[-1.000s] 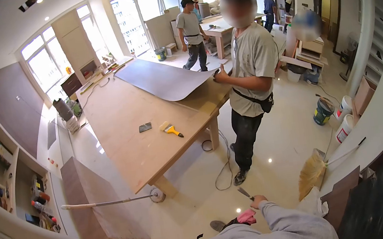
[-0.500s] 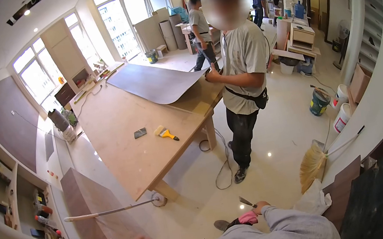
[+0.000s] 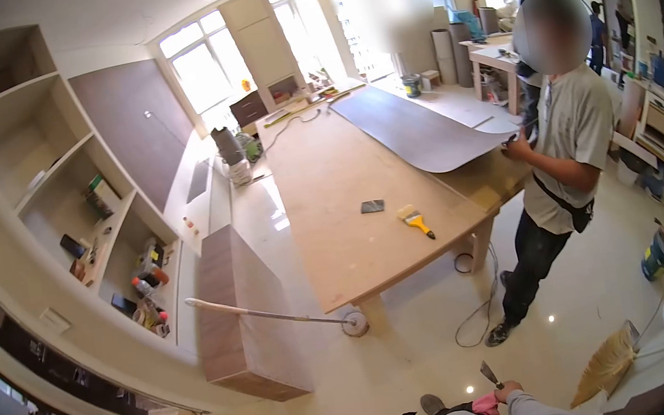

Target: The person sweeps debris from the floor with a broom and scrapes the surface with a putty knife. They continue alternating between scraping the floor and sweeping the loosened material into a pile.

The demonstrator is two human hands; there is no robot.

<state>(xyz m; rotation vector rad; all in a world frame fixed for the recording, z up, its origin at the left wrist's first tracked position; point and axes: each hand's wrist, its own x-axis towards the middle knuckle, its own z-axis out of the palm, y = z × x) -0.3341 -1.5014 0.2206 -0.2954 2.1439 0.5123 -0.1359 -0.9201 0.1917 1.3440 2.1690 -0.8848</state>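
Observation:
Low in the head view, my right hand (image 3: 509, 390) is closed around a putty knife (image 3: 490, 373), its blade pointing up and away from me. Beside that hand hangs a pink cloth (image 3: 486, 406). My left hand is out of view. Ahead stands a large wooden worktable (image 3: 324, 209). On it lie a yellow-handled paintbrush (image 3: 416, 222), a small dark rectangular piece (image 3: 372, 206) and a long grey sheet (image 3: 423, 129). A co-worker (image 3: 565, 130) at the table's right side holds the near end of the sheet, which curls upward.
A brown box-like panel (image 3: 246, 323) stands left of the table, with a long-handled roller (image 3: 279, 316) leaning across it. Shelves (image 3: 80, 185) line the left wall. A broom (image 3: 604, 364) and buckets (image 3: 657, 255) are at right. A cable (image 3: 481, 314) loops on the floor.
My view has turned left, so the table and co-worker appear further right. My left hand has left the view. The putty knife stays in my right hand.

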